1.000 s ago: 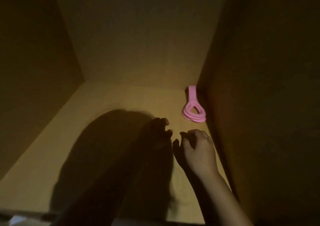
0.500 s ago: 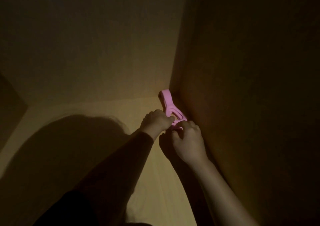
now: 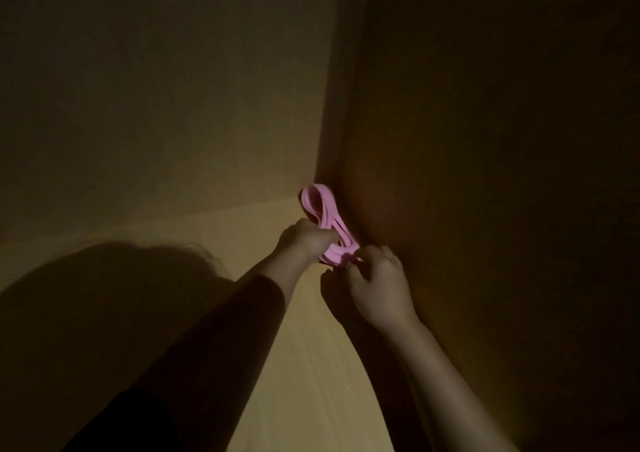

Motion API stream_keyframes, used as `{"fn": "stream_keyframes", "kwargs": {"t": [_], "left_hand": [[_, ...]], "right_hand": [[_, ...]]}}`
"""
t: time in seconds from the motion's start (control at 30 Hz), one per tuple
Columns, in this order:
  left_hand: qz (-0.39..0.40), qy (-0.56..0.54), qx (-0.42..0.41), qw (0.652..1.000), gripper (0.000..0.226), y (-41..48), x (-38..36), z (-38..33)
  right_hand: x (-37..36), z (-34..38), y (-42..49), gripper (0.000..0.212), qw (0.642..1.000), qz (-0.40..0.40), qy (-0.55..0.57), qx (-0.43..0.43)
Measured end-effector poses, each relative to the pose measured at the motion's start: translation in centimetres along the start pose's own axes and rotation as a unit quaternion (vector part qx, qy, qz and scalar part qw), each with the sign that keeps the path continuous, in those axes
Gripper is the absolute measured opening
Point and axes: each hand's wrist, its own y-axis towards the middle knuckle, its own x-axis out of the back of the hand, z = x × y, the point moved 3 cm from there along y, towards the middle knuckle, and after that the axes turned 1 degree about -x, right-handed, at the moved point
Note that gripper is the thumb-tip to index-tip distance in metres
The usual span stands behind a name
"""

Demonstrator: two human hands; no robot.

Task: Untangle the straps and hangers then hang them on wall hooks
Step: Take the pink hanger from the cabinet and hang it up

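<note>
A bundle of pink straps (image 3: 323, 219) sits in the far right corner of a dim box-like space, where the yellowish floor (image 3: 214, 223) meets the dark right wall (image 3: 485, 174). Both hands are on its near end. The left hand (image 3: 308, 238) is curled shut around the loops from the left, and the right hand (image 3: 377, 278) pinches the lower end with its fingers (image 3: 358, 256) closed tight. The far loop stands up against the corner. No hooks or hangers show here. The risk, as I judge it, is pulling both ends apart while the loops are still crossed, which would tighten any knot instead of freeing it. The poor light adds to that, since the crossings are hard to read.
</note>
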Motion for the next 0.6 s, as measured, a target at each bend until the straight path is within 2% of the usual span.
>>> {"fn": "stream_keyframes", "kwargs": {"t": [0.1, 0.17, 0.27, 0.37, 0.4, 0.5, 0.6], "left_hand": [[0.017, -0.047, -0.023, 0.998, 0.015, -1.7, -0.2, 0.4], [0.024, -0.050, -0.050, 0.997, 0.018, -3.6, -0.1, 0.5], [0.035, -0.028, -0.099, 0.994, 0.016, -7.7, 0.5, 0.5], [0.090, 0.018, -0.164, 0.982, 0.021, -12.3, 0.5, 0.7], [0.099, 0.037, -0.188, 0.977, 0.025, -13.6, 0.4, 0.8], [0.113, 0.046, -0.221, 0.968, 0.031, -16.1, 0.0, 1.2], [0.131, 0.028, -0.227, 0.965, 0.030, -17.2, -0.8, 1.5]], "right_hand": [[0.5, -0.2, 0.3, 0.027, 0.999, -0.015, 0.038, -0.015], [0.6, -0.6, 0.5, 0.034, 0.992, -0.010, 0.106, -0.072], [0.5, -1.3, 0.8, 0.047, 0.934, 0.013, 0.292, -0.206], [0.8, -0.8, 0.3, 0.064, 0.890, 0.082, 0.371, -0.252], [0.9, -0.4, 0.0, 0.064, 0.883, 0.115, 0.387, -0.242], [1.9, 0.8, -1.5, 0.034, 0.858, 0.173, 0.444, -0.190], [2.8, 0.7, -3.1, 0.020, 0.871, 0.127, 0.444, -0.170]]}}
